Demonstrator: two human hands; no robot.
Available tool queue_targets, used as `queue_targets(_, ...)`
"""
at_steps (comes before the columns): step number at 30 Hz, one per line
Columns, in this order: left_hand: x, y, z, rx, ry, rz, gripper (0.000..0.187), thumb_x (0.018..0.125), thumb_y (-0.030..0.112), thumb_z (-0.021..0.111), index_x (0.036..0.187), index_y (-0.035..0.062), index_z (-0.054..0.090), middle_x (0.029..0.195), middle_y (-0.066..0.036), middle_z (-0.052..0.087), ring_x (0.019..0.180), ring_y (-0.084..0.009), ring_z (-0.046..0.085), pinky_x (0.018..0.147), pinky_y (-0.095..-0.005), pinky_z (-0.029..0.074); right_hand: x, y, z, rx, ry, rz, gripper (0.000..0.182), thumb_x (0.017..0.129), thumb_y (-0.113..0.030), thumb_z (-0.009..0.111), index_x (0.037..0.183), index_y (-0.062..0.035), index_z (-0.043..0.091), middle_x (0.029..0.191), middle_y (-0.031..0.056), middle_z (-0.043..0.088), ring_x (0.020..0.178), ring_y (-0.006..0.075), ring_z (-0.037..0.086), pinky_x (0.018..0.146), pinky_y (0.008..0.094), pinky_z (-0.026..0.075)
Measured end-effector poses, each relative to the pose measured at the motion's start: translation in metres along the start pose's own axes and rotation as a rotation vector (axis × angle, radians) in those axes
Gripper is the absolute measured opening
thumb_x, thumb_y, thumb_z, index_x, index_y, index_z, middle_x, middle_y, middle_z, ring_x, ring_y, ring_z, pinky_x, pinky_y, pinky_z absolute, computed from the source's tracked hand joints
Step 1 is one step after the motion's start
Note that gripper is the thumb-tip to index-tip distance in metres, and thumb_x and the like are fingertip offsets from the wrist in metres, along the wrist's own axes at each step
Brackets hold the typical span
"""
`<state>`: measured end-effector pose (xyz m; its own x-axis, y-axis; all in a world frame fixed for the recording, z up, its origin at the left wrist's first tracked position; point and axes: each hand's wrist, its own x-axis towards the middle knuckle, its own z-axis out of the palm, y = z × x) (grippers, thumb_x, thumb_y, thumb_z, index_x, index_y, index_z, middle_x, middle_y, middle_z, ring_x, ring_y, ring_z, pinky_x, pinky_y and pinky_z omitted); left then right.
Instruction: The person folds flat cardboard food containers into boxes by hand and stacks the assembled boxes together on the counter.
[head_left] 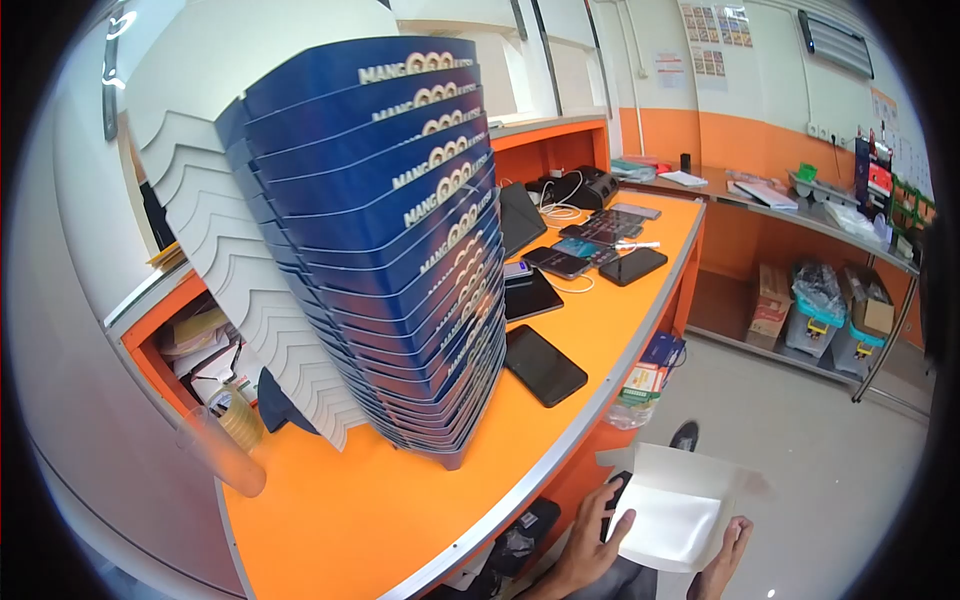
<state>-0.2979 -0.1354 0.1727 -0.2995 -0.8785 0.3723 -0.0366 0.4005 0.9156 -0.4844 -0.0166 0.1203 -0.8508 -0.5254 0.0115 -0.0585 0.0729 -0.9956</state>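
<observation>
Low at the bottom right, a paper food box with a white inside sits open-side up between my hands. My left hand grips its left wall, thumb over the rim; a small dark patch shows beside those fingers. Curled fingers of my right hand are at the box's right edge, pinching it. The far flap stands raised and the right side is smeared. On the orange counter rises a tall leaning stack of nested dark blue food boxes, printed with white and gold lettering, their white flaps sticking out left.
Several phones and tablets, such as a black phone, lie on the counter with white cables. A clear plastic cup is near the left edge. Across the floor, a metal shelf holds a cardboard box and plastic tubs.
</observation>
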Motion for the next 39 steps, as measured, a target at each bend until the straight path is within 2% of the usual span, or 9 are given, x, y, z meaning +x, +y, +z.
queue_targets(2,0.008,-0.004,0.003,-0.124,0.022,-0.028,0.048,0.100,0.020,0.064,0.140,-0.0015,0.048,0.131,-0.020,0.054,0.119,-0.0290,0.056,0.096,-0.0351,0.049,0.014,-0.018,-0.001,0.319,-0.052,-0.004,0.029,0.108,-0.036,0.044,0.116,-0.0085,0.048,0.107,0.0034,0.050,0.102,0.0144,0.049,0.092,0.0289,0.039)
queue_targets(5,0.028,0.009,0.011,-0.287,0.067,-0.025,0.040,0.102,0.018,0.061,0.134,-0.0017,0.051,0.122,-0.017,0.055,0.108,-0.0226,0.058,0.088,-0.0337,0.050,0.032,-0.058,-0.001,0.246,-0.087,-0.165,0.027,0.107,-0.039,0.046,0.106,-0.0119,0.048,0.098,0.0005,0.044,0.095,0.0119,0.045,0.087,0.0279,0.038)
queue_targets(11,0.085,0.049,0.017,-0.452,0.141,0.274,0.040,0.106,0.021,0.052,0.139,-0.0002,0.046,0.135,-0.015,0.050,0.122,-0.0238,0.052,0.099,-0.0334,0.045,0.092,-0.146,-0.014,0.253,0.035,-0.405,0.071,0.105,-0.041,0.050,0.156,0.0034,0.028,0.155,0.0157,0.040,0.143,0.0243,0.038,0.117,0.0357,0.030)
queue_targets(15,0.124,0.155,0.004,-0.610,-0.109,0.347,0.060,0.111,0.031,0.037,0.159,0.0022,0.015,0.160,-0.015,0.026,0.144,-0.0279,0.033,0.119,-0.0355,0.025,0.093,-0.277,0.005,0.453,-0.368,-0.470,0.060,0.104,-0.042,0.050,0.145,0.0013,0.046,0.137,0.0147,0.057,0.121,0.0221,0.057,0.103,0.0342,0.044)
queue_targets(23,0.152,0.319,-0.050,-0.749,0.110,0.872,0.066,0.107,0.032,0.050,0.151,-0.0047,0.016,0.127,-0.029,0.052,0.108,-0.0296,0.060,0.095,-0.0390,0.048,0.088,-0.476,0.065,0.155,-0.413,-0.928,0.050,0.102,-0.035,0.058,0.132,0.0041,0.060,0.114,0.0075,0.069,0.098,0.0110,0.065,0.084,0.0260,0.052)
queue_targets(26,0.168,0.344,-0.077,-0.551,0.282,0.979,0.072,0.108,0.033,0.047,0.151,-0.0119,0.011,0.129,-0.032,0.051,0.111,-0.0324,0.061,0.093,-0.0376,0.049,0.088,-0.537,0.096,0.030,-0.574,-1.210,0.046,0.100,-0.030,0.061,0.132,0.0022,0.061,0.116,0.0071,0.069,0.098,0.0114,0.066,0.086,0.0245,0.051)
queue_targets(30,0.165,0.346,-0.130,-0.182,0.612,1.247,0.068,0.103,0.040,0.057,0.146,-0.0073,0.034,0.103,-0.012,0.063,0.082,-0.0119,0.059,0.067,-0.0255,0.047,0.117,-0.625,0.161,0.080,-0.884,-1.411,0.041,0.098,-0.025,0.062,0.131,-0.0013,0.061,0.119,0.0083,0.068,0.102,0.0143,0.067,0.087,0.0305,0.056)
queue_targets(33,0.154,0.334,-0.183,0.514,1.043,1.322,0.043,0.099,0.027,0.062,0.125,-0.0074,0.059,0.108,-0.017,0.066,0.104,-0.0251,0.063,0.089,-0.0346,0.048,0.106,-0.650,0.207,0.087,-1.104,-1.517,0.039,0.092,-0.022,0.070,0.127,-0.0042,0.064,0.117,0.0095,0.069,0.101,0.0184,0.070,0.081,0.0360,0.062)
queue_targets(39,0.160,0.325,-0.226,0.982,0.785,1.035,0.040,0.096,0.032,0.064,0.110,-0.0054,0.068,0.106,-0.022,0.065,0.108,-0.0369,0.058,0.107,-0.0505,0.037,0.053,-0.653,0.269,-0.175,-1.181,-1.393,0.055,0.080,-0.025,0.080,0.128,-0.0018,0.066,0.111,0.0160,0.071,0.096,0.0254,0.071,0.081,0.0367,0.062)
